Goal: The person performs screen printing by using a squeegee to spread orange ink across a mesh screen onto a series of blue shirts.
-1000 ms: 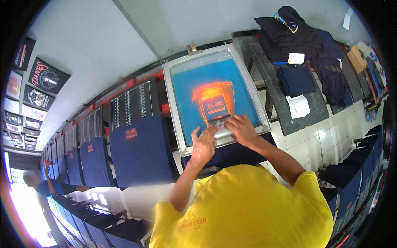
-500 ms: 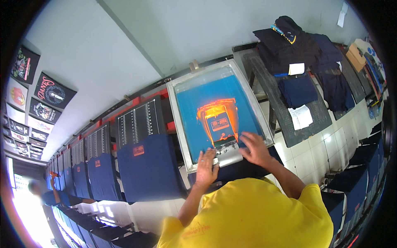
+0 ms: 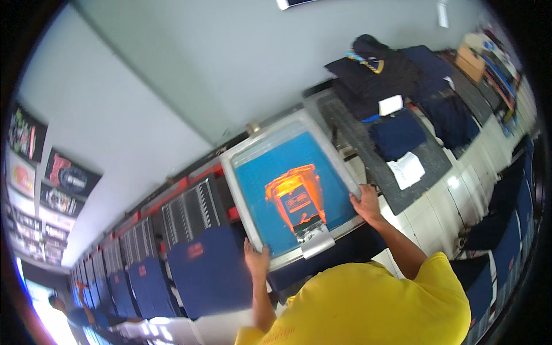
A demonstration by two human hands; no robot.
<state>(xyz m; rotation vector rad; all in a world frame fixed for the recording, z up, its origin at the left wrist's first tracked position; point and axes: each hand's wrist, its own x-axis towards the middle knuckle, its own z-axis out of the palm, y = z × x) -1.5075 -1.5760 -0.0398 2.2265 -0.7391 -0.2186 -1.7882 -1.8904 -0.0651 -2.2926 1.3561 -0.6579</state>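
A silk-screen printing frame (image 3: 349, 178) with blue mesh lies over a board in front of me. Orange ink (image 3: 280, 187) is spread on the mesh around a dark printed patch. A squeegee (image 3: 317, 242) with a wide silver-grey handle rests across the frame's near edge, smeared with ink and touched by neither hand. My left hand (image 3: 257, 261) is closed on the frame's near left corner. On the right side, my right hand (image 3: 367, 204) grips the frame's edge, its fingers partly hidden.
To the left runs a row of boards with navy shirts (image 3: 210, 270). Dark folded garments (image 3: 397, 138) and a white paper (image 3: 406, 170) lie on a board at right. More shirt-covered boards (image 3: 489, 282) stand behind right. Another person (image 3: 86, 310) is far left.
Both hands have left the squeegee area and moved outward to the frame's sides. The squeegee now leans on the near edge. The view has tilted and shifted.
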